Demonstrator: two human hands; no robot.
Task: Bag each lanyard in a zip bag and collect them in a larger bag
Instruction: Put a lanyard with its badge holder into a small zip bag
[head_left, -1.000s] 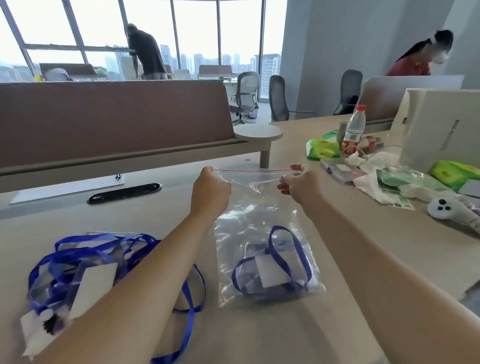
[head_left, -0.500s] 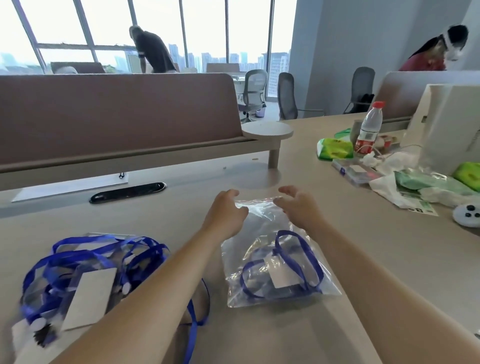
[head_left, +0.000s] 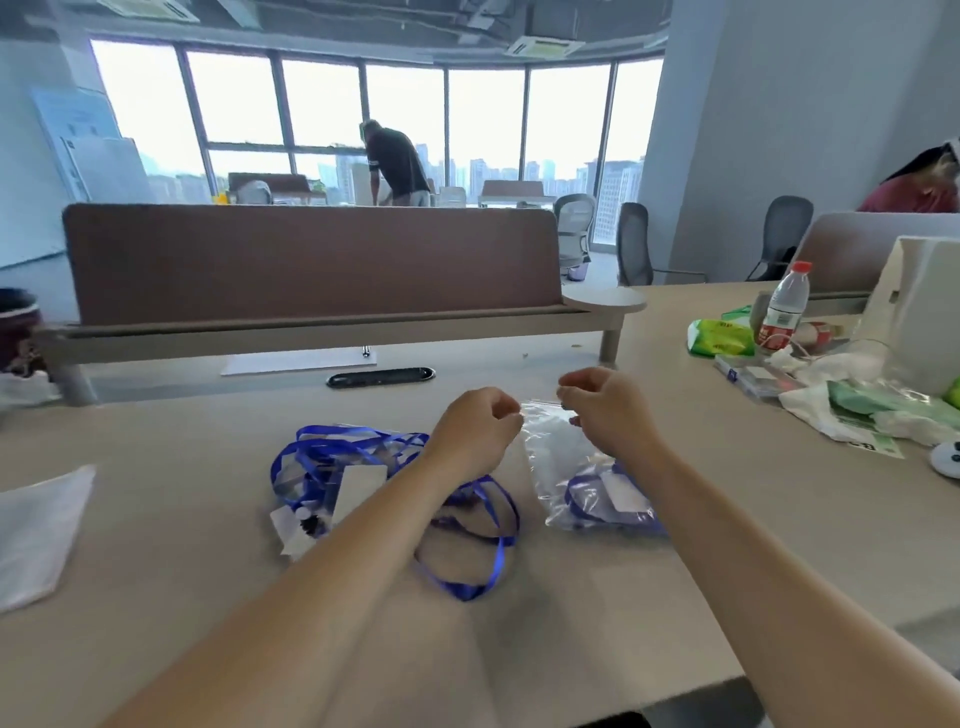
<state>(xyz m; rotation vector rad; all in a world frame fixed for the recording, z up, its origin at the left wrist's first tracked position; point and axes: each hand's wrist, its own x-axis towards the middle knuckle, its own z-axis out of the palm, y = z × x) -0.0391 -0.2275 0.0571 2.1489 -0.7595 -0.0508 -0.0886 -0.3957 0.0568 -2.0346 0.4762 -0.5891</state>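
Observation:
A clear zip bag (head_left: 558, 457) lies on the table with a blue lanyard and its white card (head_left: 618, 496) inside. My left hand (head_left: 475, 431) pinches the left end of the bag's top strip. My right hand (head_left: 605, 410) pinches the same strip a little to the right. A pile of loose blue lanyards (head_left: 353, 467) with white cards sits to the left, partly under my left forearm. A blue ribbon loop (head_left: 483, 561) trails from the pile toward me.
A flat clear plastic bag (head_left: 36, 525) lies at the left edge. Right of my hands are a water bottle (head_left: 784, 306), green packets (head_left: 719, 338), a white plastic bag (head_left: 831, 415) and a white box (head_left: 924, 312). A brown divider (head_left: 311, 260) runs behind.
The bag was held up stretched between both hands, then came down onto the table. Both hands have closed in on its top strip, and the view has tilted up.

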